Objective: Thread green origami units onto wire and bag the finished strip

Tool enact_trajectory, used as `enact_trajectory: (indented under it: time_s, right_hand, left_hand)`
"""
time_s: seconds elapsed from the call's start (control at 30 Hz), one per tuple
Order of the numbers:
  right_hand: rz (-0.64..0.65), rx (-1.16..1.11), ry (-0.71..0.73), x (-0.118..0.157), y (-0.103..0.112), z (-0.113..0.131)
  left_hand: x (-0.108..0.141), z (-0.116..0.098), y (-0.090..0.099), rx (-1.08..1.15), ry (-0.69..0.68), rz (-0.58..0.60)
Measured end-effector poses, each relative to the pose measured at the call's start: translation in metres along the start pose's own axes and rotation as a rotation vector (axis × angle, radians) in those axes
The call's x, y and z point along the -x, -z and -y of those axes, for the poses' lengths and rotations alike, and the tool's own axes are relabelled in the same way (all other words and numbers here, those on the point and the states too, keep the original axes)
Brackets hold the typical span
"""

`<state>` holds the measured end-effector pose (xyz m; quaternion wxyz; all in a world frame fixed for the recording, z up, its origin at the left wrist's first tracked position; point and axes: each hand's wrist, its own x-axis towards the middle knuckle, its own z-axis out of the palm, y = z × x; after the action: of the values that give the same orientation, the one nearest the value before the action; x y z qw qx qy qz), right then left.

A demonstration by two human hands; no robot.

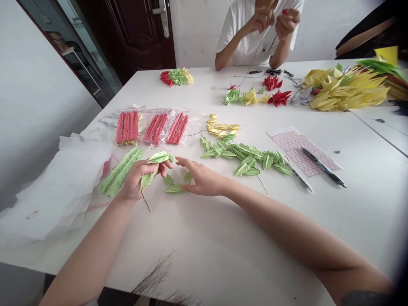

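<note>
My left hand (134,178) is closed on a strand of folded green paper pieces (147,179), and a dark cord dangles below it. Just to the right, my right hand (204,176) has its fingers apart and holds nothing that I can see. Under and beside its fingers lie loose green folded pieces (174,188), partly hidden. A stack of green folded paper strips (123,172) rests left of my left hand. Beyond my right hand stretches a pile of green folded paper pieces (245,155), with yellow folded pieces (223,128) behind it.
Plastic bags of red folded strips (127,127) lie at the back left, by white translucent sheets (60,182). At right are a label sheet (295,144) and a pen (323,167). Across the table, a person handles a cord near red, green and yellow paper shapes (250,97).
</note>
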<state>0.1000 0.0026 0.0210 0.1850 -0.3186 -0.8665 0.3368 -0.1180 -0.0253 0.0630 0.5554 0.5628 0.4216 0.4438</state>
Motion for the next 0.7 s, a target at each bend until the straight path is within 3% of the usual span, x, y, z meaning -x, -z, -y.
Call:
enact_trajectory:
  time_s: [0.23, 0.57, 0.63, 0.7]
  right_hand:
    - [0.059, 0.095, -0.103, 0.006, 0.014, -0.005]
    - [-0.259, 0.13, -0.197, 0.072, 0.078, 0.006]
    - [-0.243, 0.153, -0.234, 0.087, 0.08, 0.003]
    - [-0.171, 0.218, -0.254, 0.098, 0.076, -0.002]
  left_hand:
    - [0.003, -0.006, 0.013, 0.089, -0.11, -0.079]
    - [0.009, -0.023, 0.04, 0.061, -0.145, -0.244]
    - [0.009, -0.024, 0.049, -0.026, -0.097, -0.215]
    - [0.008, -0.019, 0.061, -0.282, 0.043, -0.082]
